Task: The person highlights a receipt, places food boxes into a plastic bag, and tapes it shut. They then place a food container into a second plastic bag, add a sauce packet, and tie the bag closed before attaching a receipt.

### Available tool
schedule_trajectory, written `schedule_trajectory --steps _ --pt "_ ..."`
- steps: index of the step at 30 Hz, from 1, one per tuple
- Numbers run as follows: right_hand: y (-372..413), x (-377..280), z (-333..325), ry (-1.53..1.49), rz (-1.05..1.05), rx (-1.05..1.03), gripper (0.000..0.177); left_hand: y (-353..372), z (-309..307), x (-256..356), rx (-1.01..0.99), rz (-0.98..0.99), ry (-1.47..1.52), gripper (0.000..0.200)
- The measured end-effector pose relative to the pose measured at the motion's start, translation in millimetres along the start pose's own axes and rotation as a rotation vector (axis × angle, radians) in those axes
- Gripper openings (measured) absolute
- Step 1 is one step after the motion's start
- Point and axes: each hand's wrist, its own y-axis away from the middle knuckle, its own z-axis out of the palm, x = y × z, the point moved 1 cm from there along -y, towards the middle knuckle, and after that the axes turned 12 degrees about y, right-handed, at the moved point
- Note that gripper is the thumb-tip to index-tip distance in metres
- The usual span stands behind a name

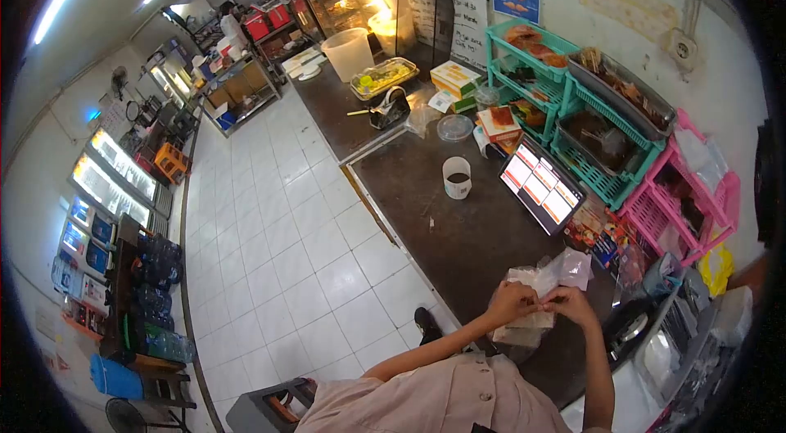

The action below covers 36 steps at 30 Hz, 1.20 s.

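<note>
Fingertips of a person's left hand (512, 303) and right hand (571, 304) pinch the top of a clear plastic bag (521, 333) at the near end of a dark counter (442, 241); its film looks light, soft and slippery, best gripped where it bunches. A lit tablet (540, 187) and white cup (457, 186) stand farther along, beside teal baskets (602, 151) at right, with white floor tiles (286, 245) at left.

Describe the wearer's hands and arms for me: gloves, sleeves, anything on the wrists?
The left hand and right hand are ungloved, the forearms bare, with no watch or bracelet visible. The shirt is pale pinkish beige with front buttons. Rings are too small to tell.
</note>
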Motion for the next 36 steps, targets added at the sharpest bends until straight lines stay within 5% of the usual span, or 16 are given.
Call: schedule_trajectory --steps 5,6,15,19,36 --pt "-1.5 16.6 10.8 -0.087 0.065 0.068 0.009 5.3 4.8 1.3 0.133 0.096 0.012 0.02" --pt "-1.2 15.4 13.5 -0.132 0.072 0.09 0.008 5.8 -0.6 8.9 0.033 -0.026 0.021 0.018" --pt "6.1 9.2 28.4 -0.061 0.019 0.273 0.012 9.7 8.9 3.0 0.096 -0.072 0.029 0.016" --pt "17.2 8.9 31.3 -0.114 0.007 0.276 0.014 12.0 14.4 2.2 0.233 0.091 0.054 0.019" --pt "35.7 10.2 64.4 0.276 -0.115 0.536 0.018 21.4 12.0 0.4 0.179 0.259 -0.126 0.018"
